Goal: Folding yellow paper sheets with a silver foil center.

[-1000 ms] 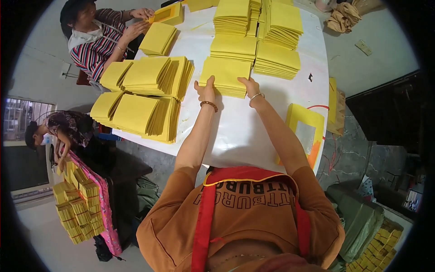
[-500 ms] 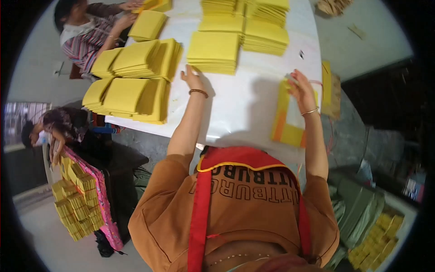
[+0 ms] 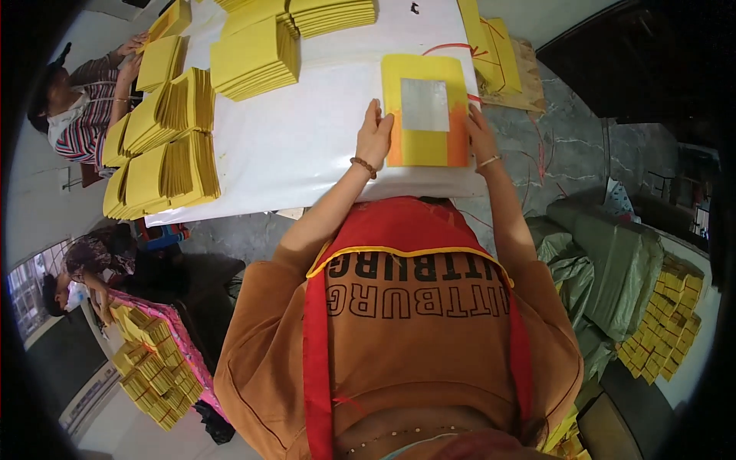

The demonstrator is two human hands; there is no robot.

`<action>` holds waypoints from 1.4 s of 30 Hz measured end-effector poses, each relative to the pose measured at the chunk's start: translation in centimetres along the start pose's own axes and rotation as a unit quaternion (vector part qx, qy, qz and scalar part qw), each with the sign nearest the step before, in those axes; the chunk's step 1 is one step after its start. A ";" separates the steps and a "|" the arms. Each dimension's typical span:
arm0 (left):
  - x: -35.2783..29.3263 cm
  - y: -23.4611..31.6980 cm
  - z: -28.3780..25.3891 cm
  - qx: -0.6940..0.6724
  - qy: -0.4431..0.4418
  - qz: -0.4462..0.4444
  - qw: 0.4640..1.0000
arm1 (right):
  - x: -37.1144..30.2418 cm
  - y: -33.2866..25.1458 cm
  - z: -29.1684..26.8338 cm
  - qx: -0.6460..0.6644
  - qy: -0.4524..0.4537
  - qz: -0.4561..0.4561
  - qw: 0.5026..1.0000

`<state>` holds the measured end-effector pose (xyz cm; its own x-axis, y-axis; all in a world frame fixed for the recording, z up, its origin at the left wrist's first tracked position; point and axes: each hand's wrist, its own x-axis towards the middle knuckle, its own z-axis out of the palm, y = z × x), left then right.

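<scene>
A flat yellow pack of joss paper (image 3: 424, 147), with a silver rectangle in its middle and orange patches at its lower corners, lies near the front right of the white table (image 3: 307, 146). Along its left edge stands my left hand (image 3: 376, 136), fingers stretched upward and its thumb side at the paper. My right hand (image 3: 482, 139) is at the opposite edge, its fingers extended along the side; part of its thumb is hidden. The pack sits between both hands. Further left is a thick stack of folded yellow paper (image 3: 254, 65).
More folded yellow bundles (image 3: 165, 172) line the table's left side, where a co-worker (image 3: 88, 111) handles paper. Another person (image 3: 96, 264) works by a pink-edged table at left. Yellow paper (image 3: 498, 61) with red string lies beyond the right edge. Bundled yellow stacks (image 3: 663, 322) stand at lower right.
My left hand has left the folded stack and come to the pack's left edge. My right hand has shifted from over the pack to its right edge. The view has turned.
</scene>
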<state>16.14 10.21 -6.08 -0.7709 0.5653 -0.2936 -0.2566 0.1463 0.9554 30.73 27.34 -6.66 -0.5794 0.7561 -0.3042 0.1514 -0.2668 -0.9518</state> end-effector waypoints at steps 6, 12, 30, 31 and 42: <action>-0.3 -0.9 0.7 -0.038 0.015 0.034 0.999 | 0.3 -0.6 -0.1 0.030 -0.113 0.006 0.993; -1.0 -0.5 2.0 -0.004 0.013 0.093 0.996 | 1.4 -0.4 -1.2 -0.164 -0.087 -0.078 0.980; -2.9 1.1 2.0 0.331 0.039 0.165 0.928 | 0.9 -1.4 -0.5 -0.210 -0.184 -0.126 0.952; -2.7 1.0 2.2 0.336 0.044 0.166 0.926 | 0.9 -1.6 -0.4 -0.204 -0.188 -0.130 0.952; -0.1 -1.4 2.3 0.382 0.013 0.253 0.889 | 1.3 -1.0 -1.1 -0.284 -0.147 -0.169 0.932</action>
<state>17.90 11.82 -7.28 -0.6905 0.6982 0.1891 0.5904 0.3930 0.7049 30.68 29.27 -6.16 -0.8524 0.5216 -0.0377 0.2716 0.3799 -0.8843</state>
